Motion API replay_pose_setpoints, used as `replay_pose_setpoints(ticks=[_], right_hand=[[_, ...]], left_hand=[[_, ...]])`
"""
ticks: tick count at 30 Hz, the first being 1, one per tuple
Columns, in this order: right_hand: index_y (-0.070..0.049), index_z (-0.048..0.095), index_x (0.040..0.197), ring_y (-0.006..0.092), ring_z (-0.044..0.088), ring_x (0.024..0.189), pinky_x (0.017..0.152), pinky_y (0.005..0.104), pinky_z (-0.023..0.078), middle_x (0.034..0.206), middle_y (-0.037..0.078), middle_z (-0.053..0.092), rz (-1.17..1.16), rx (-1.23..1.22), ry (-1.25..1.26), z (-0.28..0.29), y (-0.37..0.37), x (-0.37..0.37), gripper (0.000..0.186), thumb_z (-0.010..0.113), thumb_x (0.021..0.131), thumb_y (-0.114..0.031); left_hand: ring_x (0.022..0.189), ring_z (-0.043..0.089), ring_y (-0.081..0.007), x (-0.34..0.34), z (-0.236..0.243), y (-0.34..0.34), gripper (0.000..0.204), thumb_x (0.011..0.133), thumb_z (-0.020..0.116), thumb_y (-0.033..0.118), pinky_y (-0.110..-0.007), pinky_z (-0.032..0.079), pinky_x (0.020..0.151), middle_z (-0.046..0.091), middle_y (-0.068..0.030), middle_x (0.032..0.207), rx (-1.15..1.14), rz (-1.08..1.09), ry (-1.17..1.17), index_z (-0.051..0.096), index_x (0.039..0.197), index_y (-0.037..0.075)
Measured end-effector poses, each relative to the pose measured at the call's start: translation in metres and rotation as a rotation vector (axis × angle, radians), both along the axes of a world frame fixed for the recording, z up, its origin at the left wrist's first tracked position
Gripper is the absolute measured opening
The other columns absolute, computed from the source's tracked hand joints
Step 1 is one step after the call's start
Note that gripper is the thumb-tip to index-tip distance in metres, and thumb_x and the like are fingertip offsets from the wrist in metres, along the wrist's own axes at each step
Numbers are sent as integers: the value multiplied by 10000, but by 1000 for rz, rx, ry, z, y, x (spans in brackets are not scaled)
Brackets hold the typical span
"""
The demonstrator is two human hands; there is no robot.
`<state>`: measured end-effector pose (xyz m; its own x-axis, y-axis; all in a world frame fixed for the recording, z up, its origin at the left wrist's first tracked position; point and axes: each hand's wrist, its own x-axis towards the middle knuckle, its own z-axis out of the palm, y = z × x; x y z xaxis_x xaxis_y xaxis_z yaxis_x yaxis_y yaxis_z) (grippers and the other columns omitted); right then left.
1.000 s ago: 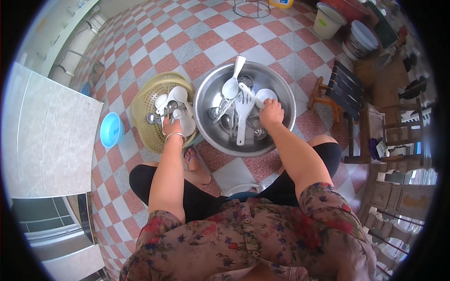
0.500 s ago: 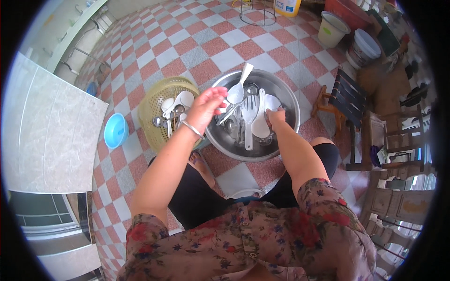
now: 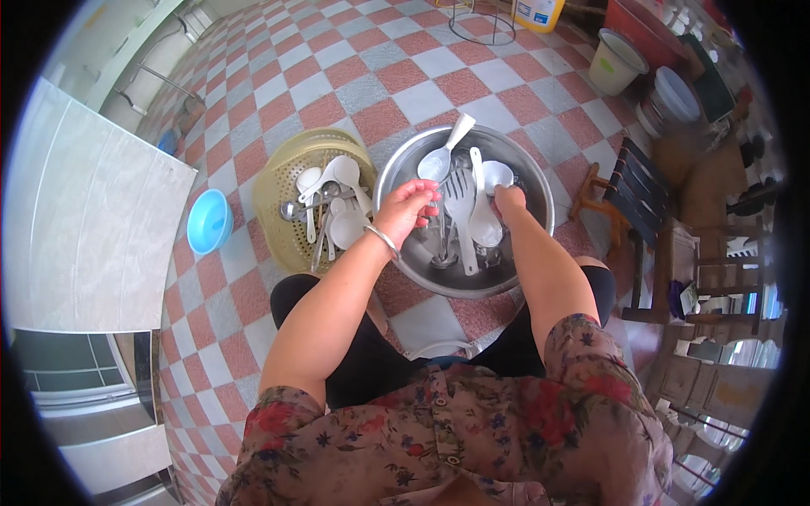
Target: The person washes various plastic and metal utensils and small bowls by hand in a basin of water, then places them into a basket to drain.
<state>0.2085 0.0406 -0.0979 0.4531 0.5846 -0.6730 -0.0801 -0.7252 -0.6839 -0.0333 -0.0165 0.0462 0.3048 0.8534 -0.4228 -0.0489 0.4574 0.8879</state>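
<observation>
A steel basin [image 3: 544, 215] holds white and metal utensils: a tilted spoon [image 3: 434, 164], a slotted turner [image 3: 458, 207] and a paddle [image 3: 483, 219]. My left hand [image 3: 407, 207], closed, is over the basin's left part; what its fingers pinch, if anything, is unclear. Closed on a small white bowl [image 3: 498, 174] at the basin's right is my right hand [image 3: 511, 202], its fingertips partly hidden. Left of the basin, a yellow perforated basket [image 3: 274, 185] holds several white and steel spoons and ladles.
A blue bowl [image 3: 209, 221] sits on the checked floor at the left, near a tiled block [image 3: 93, 211]. A folding seat [image 3: 633, 190] and wooden chair [image 3: 683, 270] stand right. Buckets [image 3: 616, 63], a yellow jug [image 3: 533, 13] and a wire stand [image 3: 481, 25] are behind.
My left hand has moved from the basket up and rightward, then slightly down over the basin. My right hand has shifted to the white bowl; the paddle now lies lengthwise beside the turner.
</observation>
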Motion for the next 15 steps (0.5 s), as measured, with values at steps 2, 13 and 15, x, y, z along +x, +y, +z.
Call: replay_pose_setpoints(ticks=[2,13,15], right_hand=[[7,601,881,247,647,676,552,355,511,757,171,637,174,73,-242,4,-10,-3,210,528,750,-140],[39,443,1151,383,587,938,805,437,481,1003,256,575,466,382,-855,30,-52,2,358,407,802,-33],[36,448,1130,344,616,831,700,412,512,977,237,580,421,309,-658,-7,-57,27,329,410,810,-33]], left_hand=[[822,559,-95,4,-1,1,238,883,506,209,-223,429,691,587,-7,1005,2,-15,10,542,1093,104],[818,562,-89,41,-10,5,235,875,496,174,-215,434,658,587,-11,1006,74,-71,76,547,1090,94],[817,564,-92,59,-8,3,244,870,501,179,-222,435,665,588,-11,1008,102,-84,107,546,1094,96]])
